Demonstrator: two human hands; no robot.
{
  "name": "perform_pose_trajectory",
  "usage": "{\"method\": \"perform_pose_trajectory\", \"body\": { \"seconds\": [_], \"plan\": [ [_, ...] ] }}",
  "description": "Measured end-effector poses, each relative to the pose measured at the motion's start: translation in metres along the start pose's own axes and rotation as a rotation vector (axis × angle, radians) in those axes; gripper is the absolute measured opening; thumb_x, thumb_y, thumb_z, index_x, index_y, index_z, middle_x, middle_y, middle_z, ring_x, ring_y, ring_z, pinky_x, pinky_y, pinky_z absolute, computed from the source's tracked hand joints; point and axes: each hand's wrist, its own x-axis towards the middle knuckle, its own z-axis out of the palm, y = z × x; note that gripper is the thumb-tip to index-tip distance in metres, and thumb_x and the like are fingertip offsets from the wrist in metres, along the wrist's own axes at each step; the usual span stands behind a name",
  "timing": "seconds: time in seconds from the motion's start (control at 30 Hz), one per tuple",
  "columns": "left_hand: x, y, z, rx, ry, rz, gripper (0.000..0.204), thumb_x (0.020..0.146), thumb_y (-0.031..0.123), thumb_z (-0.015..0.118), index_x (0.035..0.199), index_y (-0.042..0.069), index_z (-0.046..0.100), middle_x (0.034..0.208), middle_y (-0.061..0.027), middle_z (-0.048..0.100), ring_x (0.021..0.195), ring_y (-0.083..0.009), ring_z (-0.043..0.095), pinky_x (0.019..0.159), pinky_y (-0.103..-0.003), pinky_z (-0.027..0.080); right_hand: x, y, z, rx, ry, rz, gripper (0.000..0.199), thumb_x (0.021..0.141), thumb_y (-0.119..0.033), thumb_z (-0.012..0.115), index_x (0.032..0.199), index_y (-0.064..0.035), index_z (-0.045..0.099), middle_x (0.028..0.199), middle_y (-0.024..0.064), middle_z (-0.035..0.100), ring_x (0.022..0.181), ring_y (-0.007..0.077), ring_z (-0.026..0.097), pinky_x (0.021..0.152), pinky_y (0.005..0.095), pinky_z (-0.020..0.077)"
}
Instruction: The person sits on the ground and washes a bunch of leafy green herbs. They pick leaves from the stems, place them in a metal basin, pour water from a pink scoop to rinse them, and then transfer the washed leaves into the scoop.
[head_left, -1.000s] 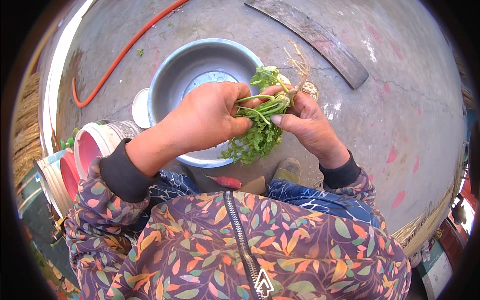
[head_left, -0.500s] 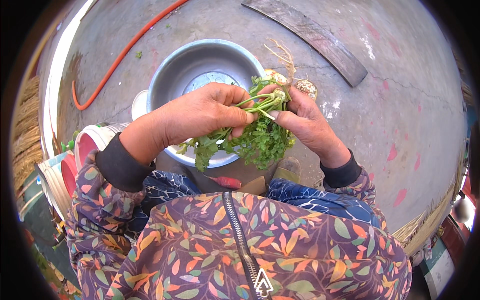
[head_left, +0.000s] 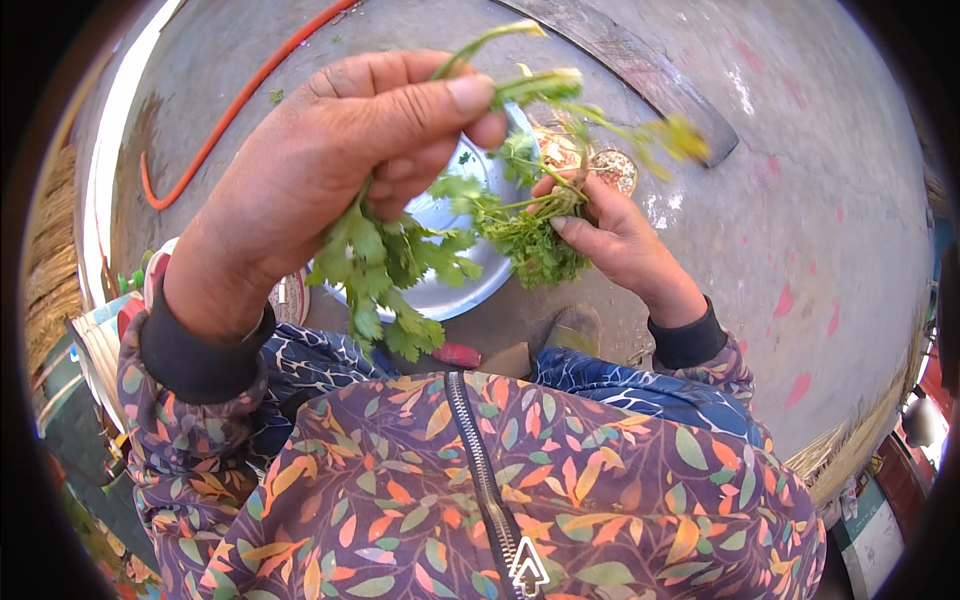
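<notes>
My left hand (head_left: 340, 150) is raised and closed round a few cut leafy green stalks (head_left: 365, 265), which look like coriander or celery. Their pale ends stick out past the thumb, and the leaves hang below the palm. Lower and farther right, my right hand (head_left: 620, 235) pinches the root end of a bunch of leafy greens (head_left: 540, 245). Beyond its fingers, a yellowed leaf (head_left: 680, 140) is blurred. Beneath both hands stands a metal basin (head_left: 455, 300), largely covered by my left hand and the leaves.
An orange hose (head_left: 240, 95) curves over the concrete floor at the far left. A long dark board (head_left: 650, 90) lies at the far right. Pale containers (head_left: 100, 340) stand at my left. A red object (head_left: 457, 354) lies beside a shoe (head_left: 575, 330). A round speckled item (head_left: 612, 170) sits beyond my right hand.
My left hand has come away from the bunch and risen up and to the left, carrying separated stalks. My right hand still grips the bunch, slightly lower.
</notes>
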Motion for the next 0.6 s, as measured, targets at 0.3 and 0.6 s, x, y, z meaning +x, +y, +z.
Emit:
{"method": "perform_pose_trajectory", "body": {
  "seconds": [0.3, 0.6],
  "plan": [
    [0.013, -0.039, -0.002, 0.159, 0.113, -0.152, 0.031, 0.086, 0.025, 0.071, 0.107, 0.003, 0.063, 0.082, 0.0029, 0.062, 0.066, -0.0016, 0.052, 0.056, -0.017, 0.041, -0.001, -0.024, -0.004, 0.477, -0.055, 0.056, 0.04, 0.084, -0.002, 0.05, 0.123, -0.0013, 0.051, 0.115, 0.0116, 0.06, 0.11, 0.0203, 0.057, 0.099, 0.0355, 0.0423],
    [0.021, -0.06, 0.003, 0.209, -0.096, -0.253, 0.027, 0.086, 0.019, 0.072, 0.102, -0.001, 0.064, 0.089, -0.0005, 0.064, 0.082, -0.0065, 0.058, 0.074, -0.023, 0.048, 0.0, -0.032, 0.005, 0.536, -0.052, 0.076, 0.045, 0.08, 0.004, 0.048, 0.124, -0.0022, 0.051, 0.116, 0.0066, 0.059, 0.112, 0.0156, 0.054, 0.1, 0.0304, 0.04]
  ]
}}
